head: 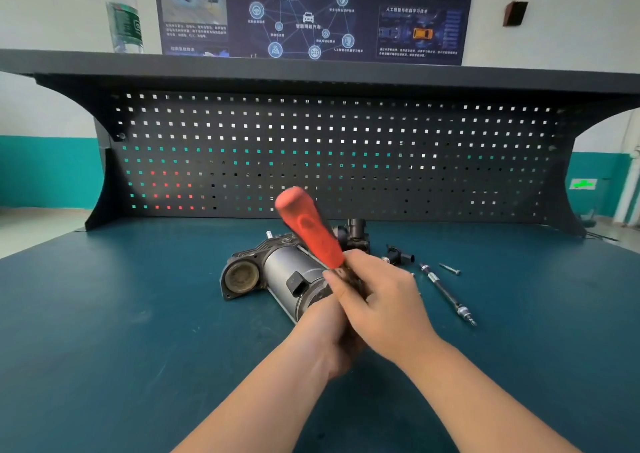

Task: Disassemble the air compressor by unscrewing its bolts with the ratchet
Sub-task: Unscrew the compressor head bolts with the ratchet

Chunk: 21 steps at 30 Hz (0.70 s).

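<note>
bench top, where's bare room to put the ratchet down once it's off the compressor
The bench top is bare left of the air compressor, and along the near edge outside both forearms. The far right past the long rod also looks free. It is crowded right of the compressor: a black fitting, a loose bolt and the rod lie close together.

Dark pegboard (329, 154) backs the teal bench (121, 314); white-and-teal wall (45, 134), seemingly daylit.

A dark teal workbench (121, 314) carries the air compressor (273, 272), lying on its side under the hands. Right of the hands lie a long rod (446, 293), a loose bolt (449, 268) and a small black fitting (400, 254).
</note>
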Each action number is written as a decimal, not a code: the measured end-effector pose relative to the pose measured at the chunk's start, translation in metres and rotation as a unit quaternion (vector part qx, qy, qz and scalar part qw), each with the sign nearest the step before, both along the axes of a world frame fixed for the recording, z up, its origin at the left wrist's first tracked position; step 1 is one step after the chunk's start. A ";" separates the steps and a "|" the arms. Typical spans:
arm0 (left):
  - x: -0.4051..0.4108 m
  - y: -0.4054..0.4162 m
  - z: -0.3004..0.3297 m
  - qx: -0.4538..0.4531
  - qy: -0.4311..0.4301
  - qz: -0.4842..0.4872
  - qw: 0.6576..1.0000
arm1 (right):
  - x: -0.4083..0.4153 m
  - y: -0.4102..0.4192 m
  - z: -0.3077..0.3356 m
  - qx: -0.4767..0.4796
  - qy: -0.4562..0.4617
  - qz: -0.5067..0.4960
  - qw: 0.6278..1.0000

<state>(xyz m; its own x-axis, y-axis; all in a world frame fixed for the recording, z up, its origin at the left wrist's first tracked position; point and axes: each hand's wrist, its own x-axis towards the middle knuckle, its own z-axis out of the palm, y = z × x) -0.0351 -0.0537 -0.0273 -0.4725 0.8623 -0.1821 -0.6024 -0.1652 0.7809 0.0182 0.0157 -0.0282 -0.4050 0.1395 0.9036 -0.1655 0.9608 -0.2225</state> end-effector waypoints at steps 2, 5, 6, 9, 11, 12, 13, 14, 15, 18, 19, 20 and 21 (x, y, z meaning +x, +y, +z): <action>0.000 0.000 0.001 0.022 -0.028 0.014 0.999 | -0.002 -0.001 -0.001 -0.040 0.010 0.004 0.999; -0.001 0.003 0.001 -0.034 0.003 0.007 0.999 | -0.001 0.001 0.001 -0.201 0.062 0.033 0.977; -0.001 0.003 0.001 -0.039 0.003 0.006 0.999 | -0.001 0.002 0.002 -0.255 0.082 0.040 0.963; -0.001 0.005 0.002 -0.041 -0.016 0.014 0.999 | -0.001 0.012 0.005 -0.411 0.126 0.012 0.903; 0.000 0.007 0.001 -0.040 -0.022 0.016 0.999 | -0.002 0.024 0.005 -0.572 0.145 0.015 0.807; 0.000 0.008 0.001 -0.039 -0.024 0.016 0.999 | -0.003 0.029 0.004 -0.658 0.156 0.042 0.736; 0.000 0.009 0.000 -0.041 -0.021 0.017 0.999 | -0.003 0.032 0.003 -0.727 0.158 0.069 0.664; 0.000 0.009 -0.001 -0.046 -0.014 0.018 0.999 | -0.002 0.035 0.001 -0.771 0.155 0.087 0.611; 0.000 0.010 -0.001 -0.050 -0.008 0.017 0.999 | -0.002 0.037 -0.001 -0.793 0.148 0.095 0.584; -0.003 0.009 -0.004 -0.058 0.014 0.024 0.998 | -0.005 0.038 -0.003 -0.767 0.131 0.086 0.622; -0.004 0.009 -0.004 -0.058 0.025 0.027 0.998 | -0.005 0.037 -0.001 -0.726 0.137 0.075 0.670; -0.004 0.008 -0.004 -0.056 0.033 0.026 0.998 | -0.005 0.036 0.000 -0.669 0.143 0.061 0.727; -0.003 0.008 -0.004 -0.054 0.039 0.021 0.998 | -0.004 0.033 0.003 -0.599 0.142 0.043 0.787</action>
